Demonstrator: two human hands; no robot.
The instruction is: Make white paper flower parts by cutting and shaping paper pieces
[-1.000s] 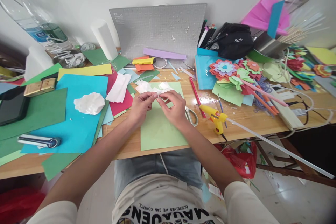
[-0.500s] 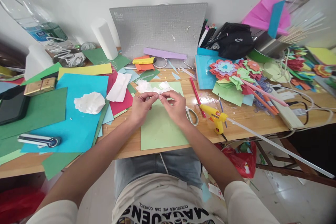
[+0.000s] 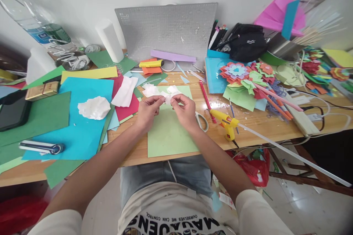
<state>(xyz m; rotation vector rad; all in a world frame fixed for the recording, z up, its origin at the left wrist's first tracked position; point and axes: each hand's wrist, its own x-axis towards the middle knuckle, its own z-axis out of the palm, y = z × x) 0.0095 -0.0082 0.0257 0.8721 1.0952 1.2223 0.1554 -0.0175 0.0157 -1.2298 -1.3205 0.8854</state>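
Between my hands is a small piece of white tissue paper (image 3: 168, 98), pinched from both sides over a light green sheet (image 3: 172, 137). My left hand (image 3: 149, 113) grips its left edge with thumb and forefinger. On the other side, my right hand (image 3: 184, 112) pinches the right edge the same way. Just beyond the fingers lie more white tissue pieces (image 3: 150, 90). To the left, a crumpled white tissue wad (image 3: 94, 108) rests on a blue sheet (image 3: 82, 136), and a folded white tissue (image 3: 125, 91) lies on red paper.
Right of the green sheet are scissors (image 3: 202, 122), a red pencil-like stick (image 3: 207, 101) and a yellow glue gun (image 3: 227, 123). Paper flowers (image 3: 237, 72) lie farther right. A stapler (image 3: 41, 147) sits front left. A grey cutting mat (image 3: 168, 31) leans on the wall.
My fingertips have moved slightly apart, and more of the white tissue paper shows between them. Everything else on the table stays put.
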